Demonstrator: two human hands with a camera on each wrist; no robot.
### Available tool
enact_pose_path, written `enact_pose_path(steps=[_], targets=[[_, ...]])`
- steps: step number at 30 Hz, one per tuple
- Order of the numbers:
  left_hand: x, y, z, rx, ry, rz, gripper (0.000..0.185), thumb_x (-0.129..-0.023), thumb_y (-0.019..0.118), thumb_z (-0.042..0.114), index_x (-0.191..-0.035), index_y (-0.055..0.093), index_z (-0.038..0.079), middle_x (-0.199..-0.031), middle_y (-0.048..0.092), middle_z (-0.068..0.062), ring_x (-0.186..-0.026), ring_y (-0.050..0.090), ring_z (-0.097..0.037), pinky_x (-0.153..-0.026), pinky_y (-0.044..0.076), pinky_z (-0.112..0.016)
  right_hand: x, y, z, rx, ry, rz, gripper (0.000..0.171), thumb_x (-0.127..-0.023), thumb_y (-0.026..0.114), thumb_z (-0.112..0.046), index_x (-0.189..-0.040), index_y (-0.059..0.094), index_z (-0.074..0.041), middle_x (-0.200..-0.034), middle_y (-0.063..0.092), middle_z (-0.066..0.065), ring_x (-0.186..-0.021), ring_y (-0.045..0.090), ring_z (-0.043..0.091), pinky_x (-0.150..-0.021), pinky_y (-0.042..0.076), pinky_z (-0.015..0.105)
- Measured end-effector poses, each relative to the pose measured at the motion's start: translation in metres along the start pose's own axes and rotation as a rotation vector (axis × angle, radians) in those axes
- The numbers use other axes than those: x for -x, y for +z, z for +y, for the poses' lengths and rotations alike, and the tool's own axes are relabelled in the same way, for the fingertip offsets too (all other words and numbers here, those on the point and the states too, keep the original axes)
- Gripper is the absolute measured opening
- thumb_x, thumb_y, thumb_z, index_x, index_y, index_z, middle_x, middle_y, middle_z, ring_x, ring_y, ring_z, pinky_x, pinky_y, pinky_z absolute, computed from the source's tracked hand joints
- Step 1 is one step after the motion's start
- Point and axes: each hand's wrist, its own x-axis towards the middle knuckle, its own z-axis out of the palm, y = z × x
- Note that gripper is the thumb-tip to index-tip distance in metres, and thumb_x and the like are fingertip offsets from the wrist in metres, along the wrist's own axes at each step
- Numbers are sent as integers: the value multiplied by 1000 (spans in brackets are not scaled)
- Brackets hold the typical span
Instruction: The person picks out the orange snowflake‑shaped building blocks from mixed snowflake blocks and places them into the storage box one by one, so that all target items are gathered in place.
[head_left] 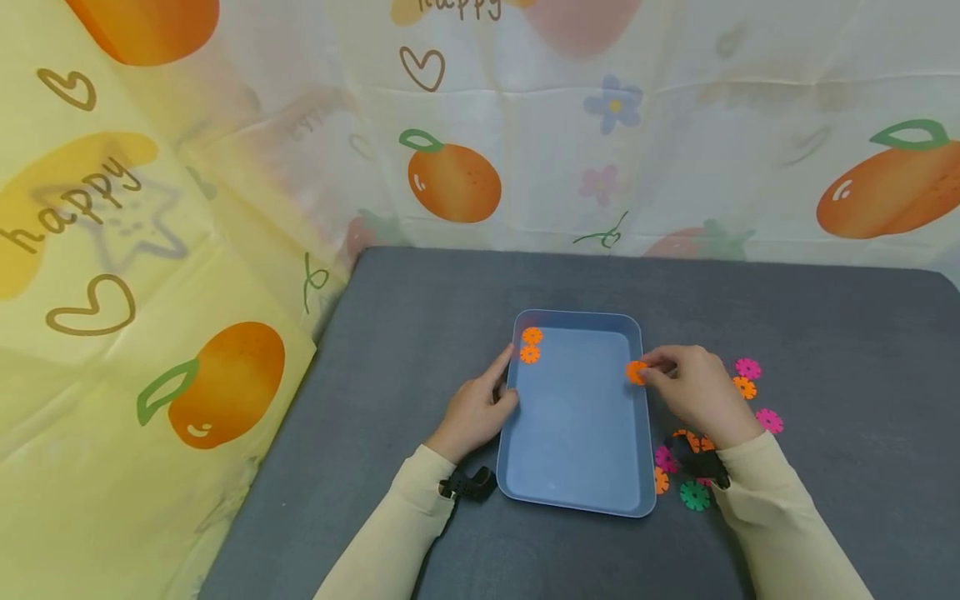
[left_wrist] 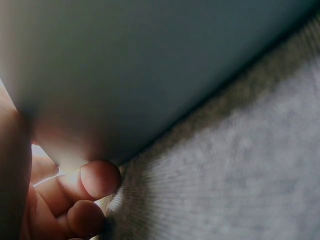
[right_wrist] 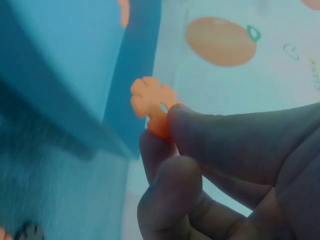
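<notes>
Right hand: my right hand (head_left: 693,387) pinches an orange disc (head_left: 636,372) between thumb and fingertips, right over the tray's right rim; the right wrist view shows the notched disc (right_wrist: 152,102) sticking out past the fingertips (right_wrist: 187,122), with the tray wall just beside it.

Left hand: my left hand (head_left: 480,408) rests against the tray's left wall, thumb lying along the rim; the left wrist view shows curled fingers (left_wrist: 97,180) tucked at the foot of the wall where it meets the counter. I read it as steadying the tray, gripping nothing.

Tray: the blue tray (head_left: 577,500) sits in the middle of the grey counter (head_left: 825,333), between my two hands.

Done: two orange discs (head_left: 531,345) already lie in the tray's far left corner, one touching the other.

In hand: the third orange disc is at the rim and not yet inside, as far as I can judge.

Left: on the counter right of the tray I count a pink disc (head_left: 747,368), an orange one (head_left: 745,387) just beside it, another pink (head_left: 769,421), and a cluster near my right wrist with pink (head_left: 664,459), orange (head_left: 660,481) and green (head_left: 694,496) pieces; some are partly hidden by the wrist strap.

Progress: early, I judge; most discs are outside the tray.
</notes>
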Motion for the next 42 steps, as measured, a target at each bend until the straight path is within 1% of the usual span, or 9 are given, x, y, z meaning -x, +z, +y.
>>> enact_pose_path(steps=[3, 8, 19, 24, 28, 31, 32, 37, 42], targets=[[0, 1, -1, 5, -4, -6, 69, -97, 56, 18, -164, 39, 19, -66, 50, 5, -49, 35, -7, -51, 30, -25, -5, 6, -9, -1, -8, 2, 21, -100, 69, -13, -115, 76, 1, -98, 77, 12, -79, 65, 23, -64, 49, 35], [0, 1, 0, 11, -8, -7, 70, -97, 56, 18, -165, 38, 20, -66, 50, 5, -49, 37, -8, -51, 30, -26, -13, 15, -22, -1, -21, -13, 21, -99, 70, -12, -114, 76, 2, -100, 76, 14, -79, 65, 24, -65, 50, 35], [0, 0, 1, 10, -22, -15, 71, -97, 56, 18, -165, 37, 22, -67, 51, 5, -49, 37, -9, -51, 30, -25, -33, 32, -51, 30, -78, -39, 18, -98, 68, -11, -109, 79, -3, -95, 76, 8, -75, 61, 21, -64, 47, 34], [0, -1, 0, 22, 8, -12, 71, -96, 56, 19, -165, 38, 19, -68, 51, 5, -50, 39, -10, -51, 31, -27, -41, 40, -61, 60, -90, -53, 14, -98, 71, -12, -106, 80, -4, -93, 76, 7, -75, 65, 19, -65, 51, 34], [-2, 1, -7, 25, 52, 1, 70, -96, 56, 20, -164, 39, 18, -68, 51, 7, -50, 39, -10, -50, 32, -28, -47, 47, -69, 61, -86, -70, 14, -98, 73, -13, -104, 79, -3, -92, 75, 7, -74, 66, 19, -65, 53, 35], [-2, 1, -8, 31, 62, 3, 70, -96, 56, 20, -164, 40, 18, -68, 51, 6, -50, 40, -10, -50, 32, -28, -53, 53, -73, 59, -85, -78, 14, -98, 73, -14, -104, 79, -3, -91, 74, 7, -73, 65, 19, -64, 53, 35], [-1, -1, -4, 33, 45, -5, 71, -95, 56, 19, -164, 40, 18, -68, 52, 6, -50, 40, -10, -50, 33, -28, -55, 55, -73, 57, -81, -82, 14, -98, 73, -14, -104, 79, -3, -90, 74, 7, -73, 65, 19, -64, 53, 34], [0, -1, -2, 16, 11, -13, 71, -96, 58, 16, -165, 38, 19, -68, 52, 4, -49, 39, -9, -50, 32, -26, -63, 65, -73, 69, -60, -102, 12, -97, 74, -14, -101, 80, -4, -90, 74, 7, -72, 64, 20, -64, 52, 34], [0, -1, 0, 7, 9, -10, 70, -97, 59, 16, -164, 39, 18, -67, 50, 5, -49, 37, -8, -50, 31, -25, -69, 75, -71, 74, -76, -105, 10, -96, 74, -12, -96, 79, -4, -86, 72, 7, -71, 62, 20, -66, 50, 33]])
